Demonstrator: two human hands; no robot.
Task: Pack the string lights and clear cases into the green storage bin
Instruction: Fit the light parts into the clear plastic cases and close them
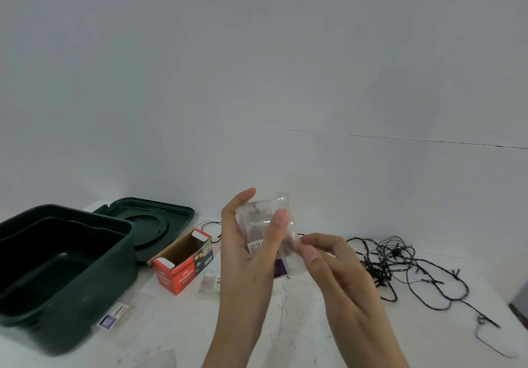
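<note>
L hand [245, 242] grips the clear case [265, 225] above the table [308, 327]; R hand [334, 262] pinches its edge, I think. Green bin [57, 267] stands open at left, string lights [394, 259] lie at right.

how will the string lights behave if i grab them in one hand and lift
Probably floppy: the string lights lie as thin loose loops sprawled on the table. Likely light, since the wire is fine and the bulbs tiny. They may snag and trail, as one strand runs far toward the right edge.
</note>
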